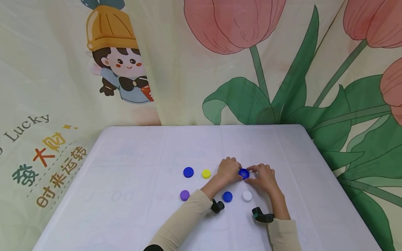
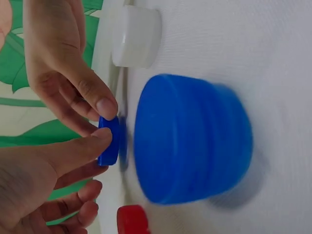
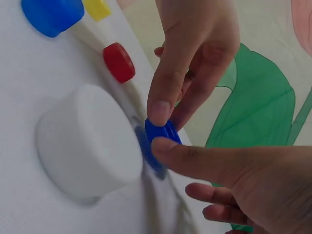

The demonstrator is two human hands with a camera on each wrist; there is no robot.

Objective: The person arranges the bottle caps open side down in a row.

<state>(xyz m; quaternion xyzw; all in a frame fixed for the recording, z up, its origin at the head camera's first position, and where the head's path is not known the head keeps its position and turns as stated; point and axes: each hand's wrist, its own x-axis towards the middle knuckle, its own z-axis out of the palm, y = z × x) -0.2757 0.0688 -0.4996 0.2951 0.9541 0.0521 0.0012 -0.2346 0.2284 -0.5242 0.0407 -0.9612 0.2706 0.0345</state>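
Observation:
A small blue bottle cap (image 1: 244, 174) is pinched between both hands, just over the white tabletop. My left hand (image 1: 228, 170) holds its left side, with the thumb (image 2: 100, 136) against it and other fingers behind. From the right, my right hand (image 1: 263, 177) grips it by thumb and fingertips. In the right wrist view a bluish patch shows under the held cap (image 3: 163, 130). Nearer the person lie another blue cap (image 1: 227, 197) and a white cap (image 1: 247, 196). A red cap (image 3: 119, 62) appears in both wrist views; the left arm hides it in the head view.
Left of the hands, a blue cap (image 1: 188, 172) and a yellow cap (image 1: 206, 174) lie on the white table (image 1: 132, 157). A purple cap (image 1: 184, 195) sits close to the left sleeve (image 1: 185, 219). Behind the table hangs a printed cloth (image 1: 176, 69) with tulips.

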